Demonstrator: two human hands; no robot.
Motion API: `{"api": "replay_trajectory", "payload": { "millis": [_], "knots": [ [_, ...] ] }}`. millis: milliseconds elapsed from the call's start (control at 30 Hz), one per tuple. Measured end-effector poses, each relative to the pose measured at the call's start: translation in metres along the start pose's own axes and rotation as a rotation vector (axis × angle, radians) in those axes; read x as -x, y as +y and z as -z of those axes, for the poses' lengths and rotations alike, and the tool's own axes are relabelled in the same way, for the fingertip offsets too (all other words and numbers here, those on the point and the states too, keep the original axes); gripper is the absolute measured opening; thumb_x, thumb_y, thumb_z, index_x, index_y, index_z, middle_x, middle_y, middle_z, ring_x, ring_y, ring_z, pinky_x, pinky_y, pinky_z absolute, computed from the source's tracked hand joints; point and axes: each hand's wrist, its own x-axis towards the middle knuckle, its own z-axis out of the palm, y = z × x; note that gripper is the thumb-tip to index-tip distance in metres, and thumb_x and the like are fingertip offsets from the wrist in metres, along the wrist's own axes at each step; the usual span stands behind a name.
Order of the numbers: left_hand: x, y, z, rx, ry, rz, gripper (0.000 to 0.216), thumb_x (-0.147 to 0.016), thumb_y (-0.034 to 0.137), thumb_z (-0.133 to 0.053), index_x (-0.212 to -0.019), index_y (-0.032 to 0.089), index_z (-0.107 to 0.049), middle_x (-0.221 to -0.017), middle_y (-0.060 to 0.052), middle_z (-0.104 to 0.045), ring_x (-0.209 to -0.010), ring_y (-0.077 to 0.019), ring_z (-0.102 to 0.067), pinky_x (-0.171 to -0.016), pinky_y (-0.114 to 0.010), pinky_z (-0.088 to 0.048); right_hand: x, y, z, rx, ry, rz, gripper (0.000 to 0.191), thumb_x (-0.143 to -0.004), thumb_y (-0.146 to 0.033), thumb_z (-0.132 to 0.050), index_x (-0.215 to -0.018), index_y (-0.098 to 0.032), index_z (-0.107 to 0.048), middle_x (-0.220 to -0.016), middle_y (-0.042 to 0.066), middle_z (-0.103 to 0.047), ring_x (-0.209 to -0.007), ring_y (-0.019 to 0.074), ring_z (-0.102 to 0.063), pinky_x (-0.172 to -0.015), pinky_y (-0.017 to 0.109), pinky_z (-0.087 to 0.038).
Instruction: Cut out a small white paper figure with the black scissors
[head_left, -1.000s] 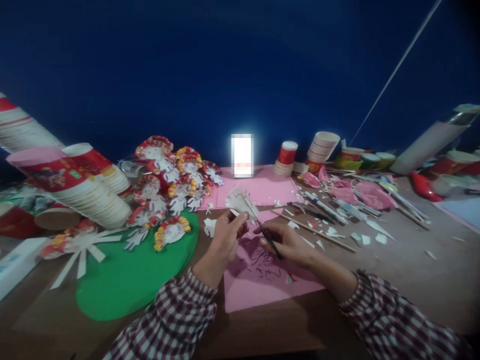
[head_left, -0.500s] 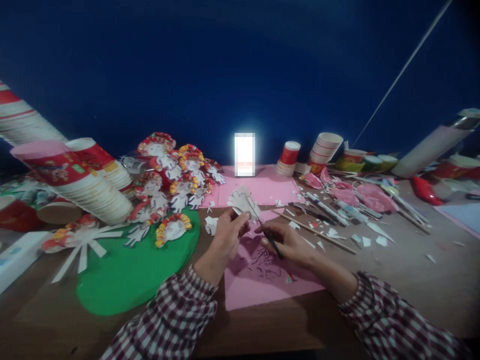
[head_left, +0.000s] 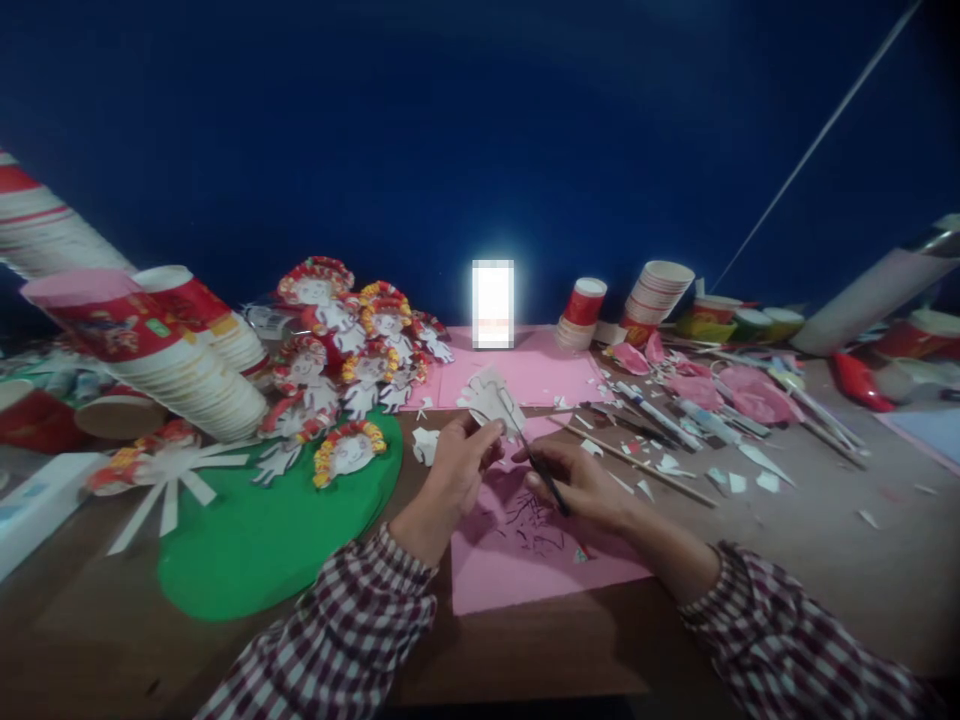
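Observation:
My left hand point(head_left: 463, 465) pinches a white paper cutout point(head_left: 487, 393) by its lower edge. In my right hand point(head_left: 577, 485) is a pair of dark-handled scissors point(head_left: 551, 480), its blades reaching up to the cutout's right side. Whether the blades are parted is too small to tell. Both hands are above a pink sheet point(head_left: 480, 590) with dark pen strokes on it. Left of my left hand, a paper face with yellow and red curled trim point(head_left: 349, 455) lies on a green sheet point(head_left: 247, 570).
Several paper figures point(head_left: 311, 285) cluster at the back left, beside leaning stacks of paper cups point(head_left: 187, 365). More cups point(head_left: 656, 300) stand at the back right. A thin wooden stick point(head_left: 652, 468), pens point(head_left: 660, 415) and paper scraps point(head_left: 765, 482) litter the right side.
The whole view has shifted slightly. My hands keep nearly the same pose, with the white cutout in the left and the scissors in the right.

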Motion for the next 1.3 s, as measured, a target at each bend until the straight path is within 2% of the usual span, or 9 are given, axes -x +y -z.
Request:
{"api": "replay_trajectory", "payload": {
  "millis": [833, 1300],
  "knots": [
    [0.0002, 0.0012, -0.0014, 0.019, 0.007, 0.01, 0.025, -0.057, 0.022, -0.075, -0.074, 0.013, -0.059, -0.065, 0.003, -0.055, -0.054, -0.0052, -0.047, -0.052, -0.018, -0.042, 0.0003, 0.0038, 0.0002, -0.045, -0.016, -0.027, 0.04, -0.08, -0.042, -0.061, -0.107, -0.012, -0.058, -0.069, 0.0, -0.05, -0.058, 0.0099, -0.043, -0.052, 0.022, -0.034],
    [0.0012, 0.0014, -0.0011, -0.002, -0.002, 0.006, 0.023, -0.058, 0.024, -0.074, -0.072, 0.013, -0.059, -0.064, 0.003, -0.056, -0.052, -0.0052, -0.047, -0.051, -0.019, -0.04, 0.0014, 0.0016, 0.0011, -0.071, -0.026, -0.042, 0.042, -0.081, -0.043, -0.06, -0.109, -0.012, -0.058, -0.072, 0.001, -0.052, -0.06, 0.0103, -0.046, -0.053, 0.021, -0.038]
  ]
}}
